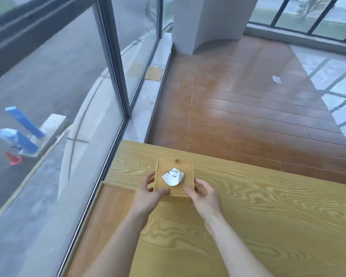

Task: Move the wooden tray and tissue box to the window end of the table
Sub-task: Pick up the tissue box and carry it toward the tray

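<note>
In the head view, the wooden tissue box (pixel 175 179) sits on the table (pixel 268 206) near its window-side corner, a white tissue (pixel 173 176) poking from the top. The left hand (pixel 148 191) and right hand (pixel 203 193) clasp its sides. The box seems nearly placed; no wooden tray is visible, so that part cannot be judged.

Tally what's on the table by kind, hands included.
Tissue box: 1
Wooden tray: 1
Hands, left hand and right hand, both gripping the box: 2
Total: 4
</note>
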Demonstrator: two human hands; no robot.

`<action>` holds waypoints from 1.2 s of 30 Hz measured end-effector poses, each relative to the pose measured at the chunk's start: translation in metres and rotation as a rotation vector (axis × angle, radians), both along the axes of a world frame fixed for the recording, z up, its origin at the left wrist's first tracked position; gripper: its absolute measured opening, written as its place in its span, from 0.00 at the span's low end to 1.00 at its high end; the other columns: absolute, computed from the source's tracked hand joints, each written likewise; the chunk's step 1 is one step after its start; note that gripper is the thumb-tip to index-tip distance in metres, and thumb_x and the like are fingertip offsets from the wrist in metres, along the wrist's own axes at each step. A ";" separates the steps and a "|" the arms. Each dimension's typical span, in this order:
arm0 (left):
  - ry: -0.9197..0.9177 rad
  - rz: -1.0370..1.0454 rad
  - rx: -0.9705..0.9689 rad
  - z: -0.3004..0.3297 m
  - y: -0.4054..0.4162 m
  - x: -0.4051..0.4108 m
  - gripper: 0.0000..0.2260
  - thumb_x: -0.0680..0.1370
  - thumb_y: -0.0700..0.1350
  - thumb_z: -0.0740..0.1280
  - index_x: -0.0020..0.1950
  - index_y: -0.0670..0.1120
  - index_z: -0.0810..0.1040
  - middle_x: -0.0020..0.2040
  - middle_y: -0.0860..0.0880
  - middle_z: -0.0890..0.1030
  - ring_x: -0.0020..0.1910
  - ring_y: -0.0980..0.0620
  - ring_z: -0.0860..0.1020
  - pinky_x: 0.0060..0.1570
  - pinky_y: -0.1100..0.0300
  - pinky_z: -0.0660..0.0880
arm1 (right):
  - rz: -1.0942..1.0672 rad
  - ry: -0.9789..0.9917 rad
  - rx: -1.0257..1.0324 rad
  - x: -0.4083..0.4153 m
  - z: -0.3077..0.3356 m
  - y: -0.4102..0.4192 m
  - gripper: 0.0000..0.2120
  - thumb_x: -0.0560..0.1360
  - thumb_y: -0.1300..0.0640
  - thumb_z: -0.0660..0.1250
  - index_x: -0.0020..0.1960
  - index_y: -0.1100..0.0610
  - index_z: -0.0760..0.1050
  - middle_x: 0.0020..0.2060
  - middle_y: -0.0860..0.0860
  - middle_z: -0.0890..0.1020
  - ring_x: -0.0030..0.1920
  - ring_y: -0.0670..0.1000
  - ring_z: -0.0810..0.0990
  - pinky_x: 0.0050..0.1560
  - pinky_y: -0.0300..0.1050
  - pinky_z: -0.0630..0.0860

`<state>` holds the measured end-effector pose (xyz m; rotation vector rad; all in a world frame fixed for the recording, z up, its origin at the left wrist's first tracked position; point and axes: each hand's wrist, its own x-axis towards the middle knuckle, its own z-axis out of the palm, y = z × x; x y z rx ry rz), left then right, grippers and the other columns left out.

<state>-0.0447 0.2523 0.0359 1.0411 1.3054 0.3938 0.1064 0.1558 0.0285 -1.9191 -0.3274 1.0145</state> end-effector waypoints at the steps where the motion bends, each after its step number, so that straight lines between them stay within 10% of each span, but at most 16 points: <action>1: 0.009 0.011 0.018 -0.001 0.011 -0.008 0.33 0.70 0.41 0.77 0.72 0.58 0.72 0.66 0.55 0.76 0.60 0.52 0.78 0.58 0.54 0.74 | 0.010 -0.003 0.003 -0.009 -0.001 0.012 0.16 0.73 0.55 0.79 0.53 0.39 0.78 0.49 0.43 0.85 0.53 0.43 0.84 0.65 0.57 0.81; 9: 0.009 0.075 0.046 -0.012 0.080 -0.057 0.29 0.74 0.38 0.73 0.71 0.56 0.73 0.64 0.56 0.75 0.60 0.51 0.78 0.42 0.66 0.70 | 0.066 -0.033 -0.015 -0.059 -0.017 0.091 0.16 0.73 0.54 0.78 0.55 0.40 0.78 0.53 0.49 0.88 0.54 0.48 0.86 0.64 0.57 0.81; 19: 0.005 0.083 0.041 -0.040 0.117 -0.086 0.31 0.71 0.39 0.70 0.71 0.59 0.72 0.59 0.58 0.82 0.54 0.54 0.83 0.56 0.55 0.78 | 0.106 0.009 -0.069 -0.088 -0.047 0.134 0.18 0.76 0.59 0.73 0.57 0.38 0.79 0.50 0.44 0.88 0.53 0.47 0.87 0.64 0.54 0.82; 29: 0.039 0.102 0.082 -0.059 0.134 -0.091 0.28 0.79 0.36 0.65 0.76 0.57 0.68 0.57 0.60 0.80 0.48 0.61 0.78 0.44 0.69 0.71 | 0.078 0.020 -0.109 -0.094 -0.067 0.155 0.21 0.75 0.60 0.76 0.67 0.51 0.81 0.53 0.46 0.86 0.55 0.49 0.86 0.64 0.53 0.82; 36: 0.088 0.050 0.122 -0.067 0.157 -0.082 0.29 0.81 0.40 0.65 0.79 0.58 0.63 0.70 0.52 0.76 0.61 0.50 0.76 0.54 0.63 0.70 | 0.046 -0.002 -0.135 -0.084 -0.074 0.178 0.18 0.74 0.56 0.79 0.63 0.56 0.83 0.51 0.48 0.88 0.52 0.51 0.88 0.62 0.54 0.83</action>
